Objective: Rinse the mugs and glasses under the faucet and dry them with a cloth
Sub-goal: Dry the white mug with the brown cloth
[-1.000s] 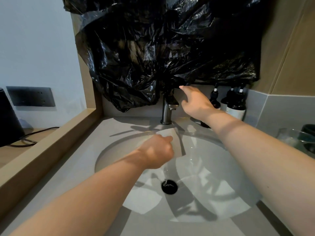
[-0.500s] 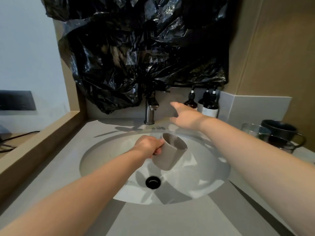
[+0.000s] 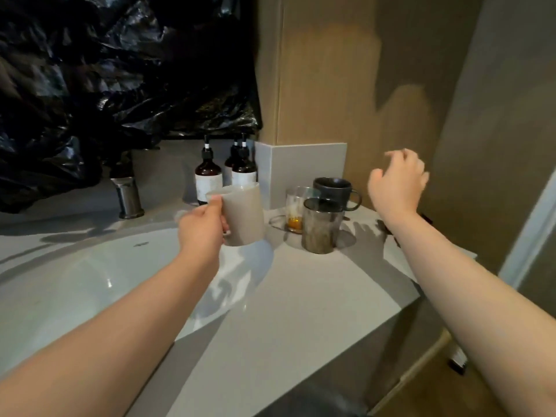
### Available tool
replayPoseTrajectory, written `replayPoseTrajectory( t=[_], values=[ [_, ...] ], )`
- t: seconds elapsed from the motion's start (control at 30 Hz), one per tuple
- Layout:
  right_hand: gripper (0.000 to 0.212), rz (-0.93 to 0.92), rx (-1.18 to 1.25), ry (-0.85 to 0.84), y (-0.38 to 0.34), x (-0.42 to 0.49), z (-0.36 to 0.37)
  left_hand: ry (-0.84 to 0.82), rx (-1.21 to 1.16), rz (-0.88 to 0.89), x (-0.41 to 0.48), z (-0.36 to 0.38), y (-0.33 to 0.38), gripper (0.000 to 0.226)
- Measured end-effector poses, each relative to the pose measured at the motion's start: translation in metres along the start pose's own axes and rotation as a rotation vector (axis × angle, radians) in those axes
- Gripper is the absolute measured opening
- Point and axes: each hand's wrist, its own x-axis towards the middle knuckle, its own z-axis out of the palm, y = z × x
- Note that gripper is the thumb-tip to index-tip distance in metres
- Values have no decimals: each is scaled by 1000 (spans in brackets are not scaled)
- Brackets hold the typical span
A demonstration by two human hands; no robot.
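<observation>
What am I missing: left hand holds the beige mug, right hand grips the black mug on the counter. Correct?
Not quite. The right hand grips nothing: in the head view it hangs in the air, up and to the right of the black mug, fingers loosely curled. The black mug stands untouched on the counter. The left hand does hold the beige mug.

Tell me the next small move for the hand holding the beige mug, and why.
Probably set the beige mug down on the bare counter, left of the smoky glass. The left hand grips it upright, well right of the faucet, the right hand hangs empty above the counter, and no drying cloth shows in view.
</observation>
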Motion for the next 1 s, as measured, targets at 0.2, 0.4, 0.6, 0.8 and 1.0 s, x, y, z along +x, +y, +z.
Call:
replayPoseTrajectory(
  t=[0.2,0.4,0.6,0.8,1.0],
  values=[
    [67,400,-530,-750,73,-6,19,-41,15,21,-4,0,-15,44],
    [28,100,-520,-498,66,-17,23,-56,20,25,-9,-7,-17,46],
    [27,-143,-170,-31,7,-15,-7,-4,-46,-42,2,-20,-7,40],
    [22,-797,107,89,-98,-66,-24,100,8,-126,16,-47,-5,41],
    [22,-661,442,-555,-172,-116,16,39,-91,-277,20,-95,2,38]
  ],
)
